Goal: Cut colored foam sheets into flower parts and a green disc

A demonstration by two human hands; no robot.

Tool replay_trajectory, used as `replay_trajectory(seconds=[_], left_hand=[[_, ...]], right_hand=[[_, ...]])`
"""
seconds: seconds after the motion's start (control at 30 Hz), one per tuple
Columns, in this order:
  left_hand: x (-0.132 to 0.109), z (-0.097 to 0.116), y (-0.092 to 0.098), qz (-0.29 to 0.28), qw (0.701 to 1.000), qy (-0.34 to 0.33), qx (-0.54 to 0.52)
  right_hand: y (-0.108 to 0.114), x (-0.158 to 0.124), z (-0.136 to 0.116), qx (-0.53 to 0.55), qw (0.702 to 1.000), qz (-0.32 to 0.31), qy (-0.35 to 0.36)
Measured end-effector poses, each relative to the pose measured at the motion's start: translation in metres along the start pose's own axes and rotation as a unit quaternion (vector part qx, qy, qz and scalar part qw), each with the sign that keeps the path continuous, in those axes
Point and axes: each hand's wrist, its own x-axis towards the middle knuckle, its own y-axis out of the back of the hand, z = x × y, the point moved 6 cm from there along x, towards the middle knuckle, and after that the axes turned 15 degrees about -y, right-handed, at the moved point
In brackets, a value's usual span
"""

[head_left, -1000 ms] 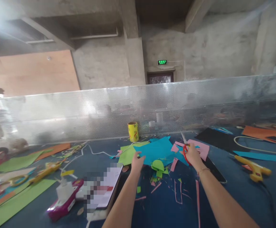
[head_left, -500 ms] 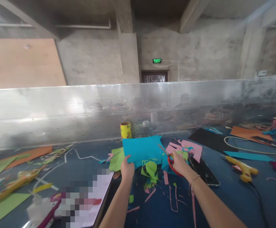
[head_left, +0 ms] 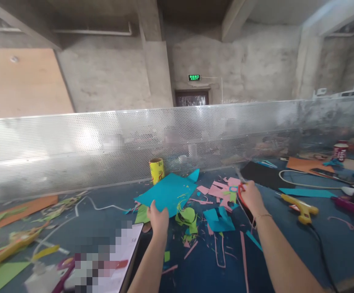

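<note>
My left hand [head_left: 159, 219] pinches the near edge of a large blue sheet of paper [head_left: 169, 192], which is tilted with a pointed flap at its far right corner. Out to the right, my right hand [head_left: 252, 198] is closed on red-handled scissors [head_left: 240, 194]; their blades are hard to make out. A cut blue paper piece [head_left: 218, 221] lies between the hands. Beside it are green paper cutouts [head_left: 187, 217] and thin green scraps. Pink paper pieces [head_left: 219, 190] are scattered just left of the scissors. The phone beneath my right hand is mostly hidden.
A yellow tape roll [head_left: 156, 171] stands by the perforated metal screen [head_left: 128, 142]. To the right lie a yellow glue gun [head_left: 301, 207] with a black cord, and black paper [head_left: 262, 175]. A tablet [head_left: 128, 252] is at front left, near purple-handled scissors [head_left: 63, 270].
My right hand has moved right with the scissors, away from the blue sheet. The sheet has turned and shifted left in my left hand, uncovering the blue piece. The view has swung slightly right.
</note>
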Motion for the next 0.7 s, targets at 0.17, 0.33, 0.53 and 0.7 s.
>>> replay_trajectory(seconds=[0.17, 0.33, 0.53, 0.7], left_hand=[[-0.006, 0.006, 0.008, 0.020, 0.996, 0.068, -0.062], [-0.004, 0.009, 0.006, -0.003, 0.992, 0.061, -0.110], [-0.008, 0.028, 0.013, -0.004, 1.000, 0.004, -0.021], [-0.015, 0.043, 0.008, 0.007, 0.995, -0.062, 0.073]], right_hand=[[0.011, 0.037, 0.047, -0.034, 0.993, 0.004, -0.115], [0.004, 0.060, 0.047, -0.007, 0.993, -0.049, -0.103], [-0.005, 0.071, 0.036, 0.021, 0.996, -0.038, -0.080], [0.014, 0.091, 0.017, 0.050, 0.998, 0.003, -0.038]])
